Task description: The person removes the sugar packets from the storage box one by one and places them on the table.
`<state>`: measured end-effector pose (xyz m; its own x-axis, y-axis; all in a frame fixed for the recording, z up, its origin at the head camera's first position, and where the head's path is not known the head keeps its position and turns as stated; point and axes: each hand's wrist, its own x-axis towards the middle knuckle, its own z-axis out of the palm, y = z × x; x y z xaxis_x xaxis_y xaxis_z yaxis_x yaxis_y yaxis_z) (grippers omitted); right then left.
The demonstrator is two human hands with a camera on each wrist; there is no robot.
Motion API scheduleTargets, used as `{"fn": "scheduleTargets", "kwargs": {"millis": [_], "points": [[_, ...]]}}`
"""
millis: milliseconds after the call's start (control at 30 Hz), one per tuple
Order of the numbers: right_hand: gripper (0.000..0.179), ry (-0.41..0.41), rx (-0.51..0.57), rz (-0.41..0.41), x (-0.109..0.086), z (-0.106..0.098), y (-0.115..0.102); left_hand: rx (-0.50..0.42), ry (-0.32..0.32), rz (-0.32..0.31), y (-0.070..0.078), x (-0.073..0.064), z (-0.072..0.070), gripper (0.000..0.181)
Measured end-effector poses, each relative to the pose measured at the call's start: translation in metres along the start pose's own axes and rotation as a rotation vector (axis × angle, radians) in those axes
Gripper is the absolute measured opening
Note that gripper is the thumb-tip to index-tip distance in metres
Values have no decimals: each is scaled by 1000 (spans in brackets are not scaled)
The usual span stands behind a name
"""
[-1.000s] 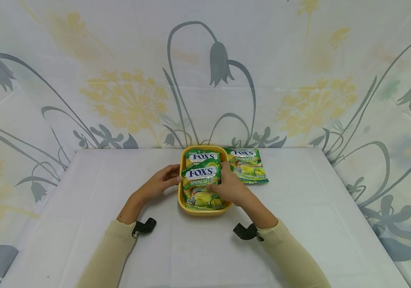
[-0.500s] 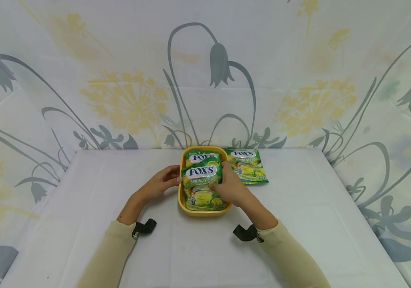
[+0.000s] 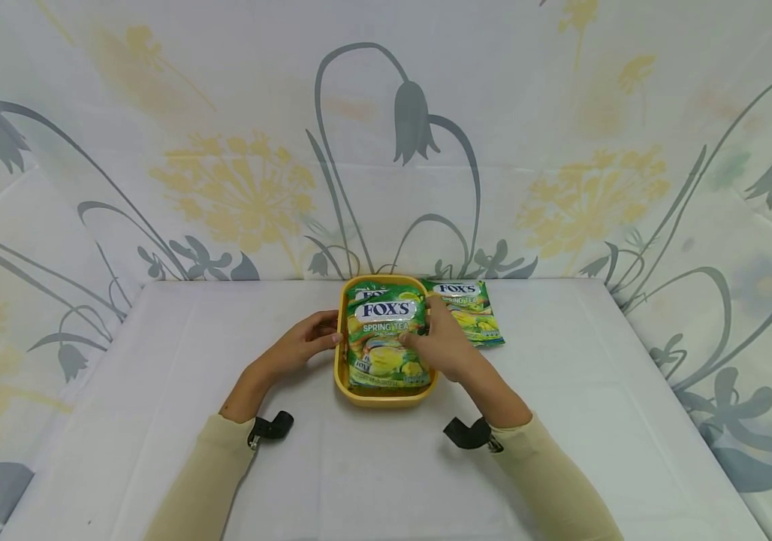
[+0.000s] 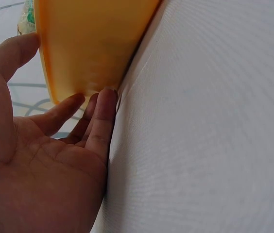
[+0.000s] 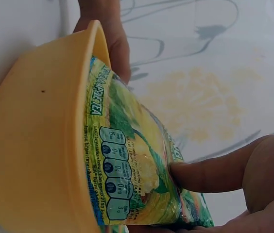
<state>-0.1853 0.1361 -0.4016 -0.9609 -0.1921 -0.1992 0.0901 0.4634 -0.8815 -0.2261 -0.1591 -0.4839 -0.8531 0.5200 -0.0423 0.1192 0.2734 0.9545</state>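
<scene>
A yellow plastic tub (image 3: 386,401) holds two green FOX'S Spring Tea candy bags. My right hand (image 3: 448,346) pinches the front candy bag (image 3: 382,338) by its right edge, with the thumb on its printed face in the right wrist view. Most of the rear candy bag (image 3: 367,291) is hidden behind it; only its top shows. My left hand (image 3: 298,344) is at the tub's left side, its fingers loosely bent. In the left wrist view, its thumb and fingertips (image 4: 107,99) are right at the tub's wall (image 4: 88,48), around no object.
Another FOX'S candy bag (image 3: 475,312) lies flat on the white-covered table (image 3: 372,473), just right of the tub. A flower-patterned cloth (image 3: 251,180) rises behind the table and along both sides.
My right hand has shifted right and slightly upward with the front candy bag, which now covers more of the rear bag. The left hand and the tub stay where they were.
</scene>
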Motion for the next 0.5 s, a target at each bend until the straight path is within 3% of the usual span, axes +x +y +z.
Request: {"fn": "scheduleTargets", "kwargs": {"millis": [200,500], "points": [[80,10,64,-4,-2,-9,-3,6,3,5,-1,0,0,64],[69,6,147,-11,-3,-27,-8,20,7,3,0,-1,0,64]]}}
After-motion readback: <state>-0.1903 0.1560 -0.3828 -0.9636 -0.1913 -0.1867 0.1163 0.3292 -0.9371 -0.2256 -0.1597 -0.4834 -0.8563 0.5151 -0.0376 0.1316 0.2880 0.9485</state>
